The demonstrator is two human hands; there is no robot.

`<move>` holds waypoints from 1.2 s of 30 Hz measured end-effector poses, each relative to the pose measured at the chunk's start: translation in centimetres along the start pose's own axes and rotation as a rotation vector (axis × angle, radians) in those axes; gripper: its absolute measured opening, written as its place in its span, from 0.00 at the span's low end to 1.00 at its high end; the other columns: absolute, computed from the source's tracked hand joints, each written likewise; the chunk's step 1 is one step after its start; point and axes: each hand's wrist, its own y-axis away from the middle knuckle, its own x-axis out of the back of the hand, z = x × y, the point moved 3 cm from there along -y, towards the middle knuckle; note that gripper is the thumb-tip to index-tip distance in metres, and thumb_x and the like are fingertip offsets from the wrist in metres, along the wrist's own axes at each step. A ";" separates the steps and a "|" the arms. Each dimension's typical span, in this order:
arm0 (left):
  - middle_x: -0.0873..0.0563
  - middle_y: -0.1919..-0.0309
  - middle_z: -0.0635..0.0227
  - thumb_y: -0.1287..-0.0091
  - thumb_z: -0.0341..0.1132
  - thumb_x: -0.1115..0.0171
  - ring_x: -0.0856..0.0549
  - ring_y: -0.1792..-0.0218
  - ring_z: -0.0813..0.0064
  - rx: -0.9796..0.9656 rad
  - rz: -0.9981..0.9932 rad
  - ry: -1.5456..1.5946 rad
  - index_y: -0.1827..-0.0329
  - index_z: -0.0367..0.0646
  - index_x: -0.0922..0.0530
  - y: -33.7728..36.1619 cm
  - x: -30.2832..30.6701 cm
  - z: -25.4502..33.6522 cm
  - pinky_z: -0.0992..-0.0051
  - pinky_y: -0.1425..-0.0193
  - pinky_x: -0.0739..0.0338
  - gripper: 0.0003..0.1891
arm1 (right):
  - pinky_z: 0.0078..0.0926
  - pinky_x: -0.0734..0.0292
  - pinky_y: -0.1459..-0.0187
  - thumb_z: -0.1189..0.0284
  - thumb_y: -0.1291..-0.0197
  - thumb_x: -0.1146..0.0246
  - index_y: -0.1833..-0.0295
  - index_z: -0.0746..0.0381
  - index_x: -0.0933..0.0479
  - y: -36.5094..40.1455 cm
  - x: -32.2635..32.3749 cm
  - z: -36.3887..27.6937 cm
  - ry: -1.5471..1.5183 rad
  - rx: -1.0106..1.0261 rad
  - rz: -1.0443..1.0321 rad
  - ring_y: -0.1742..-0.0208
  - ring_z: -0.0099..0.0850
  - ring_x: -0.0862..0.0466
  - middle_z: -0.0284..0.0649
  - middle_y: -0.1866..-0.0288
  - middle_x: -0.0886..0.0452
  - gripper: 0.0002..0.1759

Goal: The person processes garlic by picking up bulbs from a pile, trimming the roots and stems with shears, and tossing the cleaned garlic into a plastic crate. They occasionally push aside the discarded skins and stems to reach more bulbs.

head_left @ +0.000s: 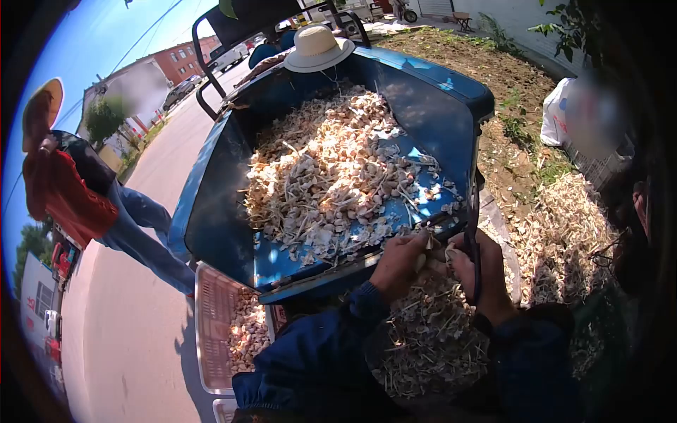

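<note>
My left hand (398, 266) is closed, pinching a pale piece of garlic (422, 260) at its fingertips. Just to the right, my right hand (482, 273) is also closed, with a whitish bit of garlic (449, 252) at its fingers. A dark curved strip (474, 233) runs down across the right hand in this view. Both hands are close together at the near edge of a blue truck bed (437, 134). Inside the bed lies a big heap of garlic (331, 162) with cloves, stems and papery skins. Stems and skins (430, 338) are piled below my hands.
A pink plastic crate (211, 338) with garlic cloves (247, 331) stands at the bed's left corner. A straw hat (319, 49) rests on the bed's far edge. At left, a person in red (77, 190) stands on the road. More husks (564, 240) and a white sack (556, 113) lie right.
</note>
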 end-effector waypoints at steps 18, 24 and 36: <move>0.17 0.68 0.65 0.37 0.28 0.44 0.18 0.73 0.78 -0.016 -0.114 -0.101 0.49 0.35 0.23 1.4 -1.9 -0.4 0.82 0.75 0.25 0.15 | 0.41 0.24 0.63 0.45 0.54 0.29 0.65 0.70 0.26 2.5 5.5 1.8 0.556 0.062 -0.246 0.64 0.51 0.18 0.54 0.69 0.22 0.35; 0.17 0.73 0.65 0.42 0.25 0.49 0.20 0.79 0.80 -0.033 -0.102 -0.173 0.50 0.35 0.22 1.4 -3.7 -0.1 0.84 0.79 0.29 0.17 | 0.40 0.26 0.66 0.43 0.59 0.28 0.72 0.67 0.29 3.8 5.1 1.9 0.772 0.174 -0.138 0.68 0.46 0.20 0.48 0.72 0.27 0.35; 0.18 0.79 0.64 0.42 0.27 0.49 0.24 0.88 0.81 -0.029 -0.073 -0.486 0.58 0.32 0.20 1.7 -4.1 -0.3 0.84 0.88 0.39 0.13 | 0.37 0.25 0.66 0.40 0.57 0.32 0.71 0.67 0.29 4.1 5.6 1.8 0.850 0.212 -0.162 0.69 0.43 0.21 0.46 0.73 0.27 0.36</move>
